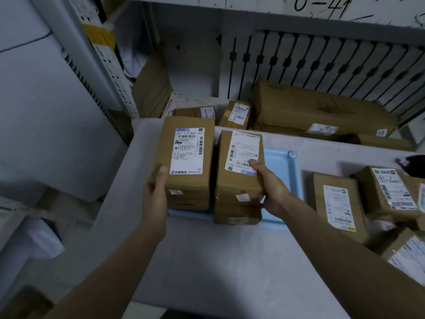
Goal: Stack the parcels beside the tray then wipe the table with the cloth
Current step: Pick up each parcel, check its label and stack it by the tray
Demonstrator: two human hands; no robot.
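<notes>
Left hand: your left hand (pixel 155 194) was curled round the near left corner of the left parcel (pixel 186 157), thumb lying up its top face; the fingers were hidden under the carton.
Right hand: your right hand (pixel 272 192) clasped the right side of the right parcel (pixel 239 178), thumb on its label and fingers hidden round the side.
Parcels: both lay label up, just beside each other over the tray (pixel 281 166); you could not tell whether the left one rested or was lifted.
Tray: pale blue and mostly covered, with only its right part and a strip of near rim showing.
Below the right parcel: a second brown face showed at its near end. You could not tell whether that was one carton or two.
Right edge: a flat parcel (pixel 335 203) lay near the tray's right rim, with a scribbled parcel (pixel 388 189) just beside it. Others were cut off by the frame, as was a dark object (pixel 410 161).
Table: the grey table (pixel 218 261) lay open from the tray to its near edge. Its left edge ran close beside the left parcel.
Behind: a long carton (pixel 322 109) sat beyond the far edge.
</notes>
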